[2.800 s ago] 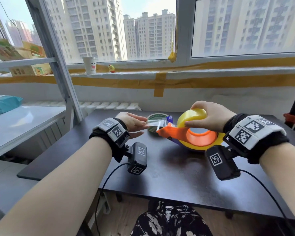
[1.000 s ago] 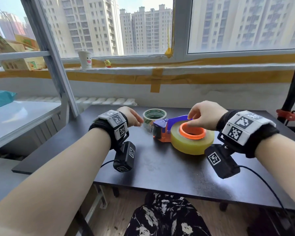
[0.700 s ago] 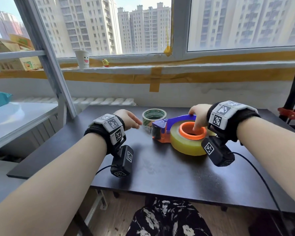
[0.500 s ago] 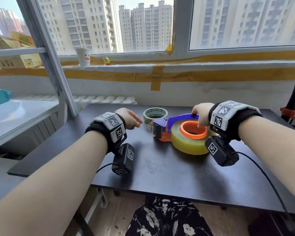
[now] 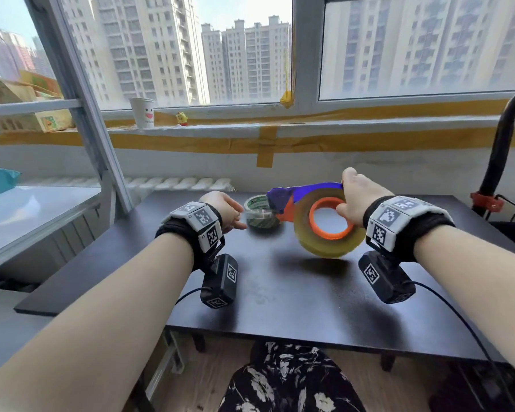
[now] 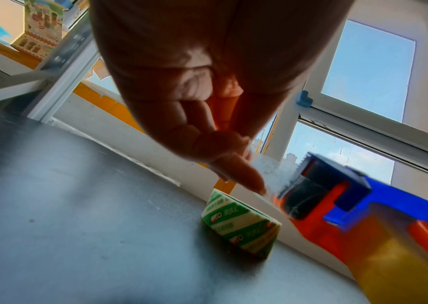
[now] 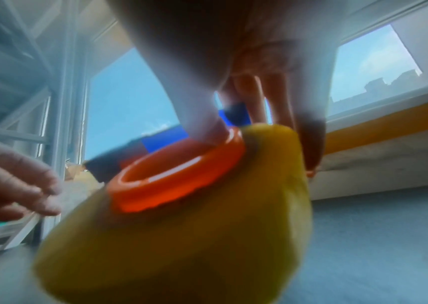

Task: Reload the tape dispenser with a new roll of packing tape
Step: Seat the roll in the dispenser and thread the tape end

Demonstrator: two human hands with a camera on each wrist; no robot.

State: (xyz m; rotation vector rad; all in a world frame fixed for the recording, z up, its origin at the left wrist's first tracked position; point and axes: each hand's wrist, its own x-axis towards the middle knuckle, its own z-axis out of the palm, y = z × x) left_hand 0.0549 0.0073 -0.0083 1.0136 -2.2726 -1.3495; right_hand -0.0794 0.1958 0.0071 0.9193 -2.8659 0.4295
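Right of centre in the head view, the right hand [image 5: 358, 197] has the tape dispenser [image 5: 298, 200] lifted clear of the dark table [image 5: 295, 292], its shadow lying on the tabletop beneath. The thumb hooks into the orange hub [image 5: 330, 217] while the other fingers wrap over the blue frame at the top, so the grip is firm. The new roll of packing tape [image 5: 327, 242] (a thick yellowish one) sits on that hub, tilted with its open face towards the wearer. At centre left, the left hand [image 5: 223, 211] hovers low over the table with fingers drawn together, pinching the clear tape end [image 6: 269, 168] that runs to the dispenser's nose. Just behind those fingers, touching neither hand, the empty green-printed tape core [image 5: 260, 215] rests on the table. Up on the windowsill, in the upper left of the frame, stand 1 paper cup [image 5: 142, 112] and 1 small yellow figure [image 5: 181, 118]
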